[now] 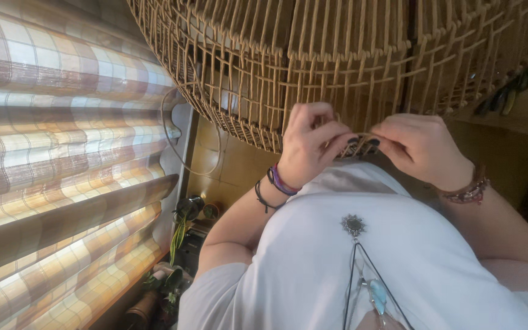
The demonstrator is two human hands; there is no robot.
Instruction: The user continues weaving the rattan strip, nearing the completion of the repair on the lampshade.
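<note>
A large round wicker basket (337, 67) of tan rattan strands fills the top of the head view, its woven rim close to my chest. My left hand (310, 143) pinches a rattan strand (357, 142) at the basket's lower edge, with bracelets on the wrist. My right hand (420, 146) grips the same spot from the other side, its dark-nailed fingertips meeting those of the left hand. A beaded bracelet circles the right wrist. The weave under my fingers is mostly hidden.
A checked brown and cream blind (62, 153) covers the left side. A loose rattan loop (184, 131) hangs from the basket. Potted plants (181, 235) stand at lower left. My white shirt with a pendant (354, 225) fills the bottom.
</note>
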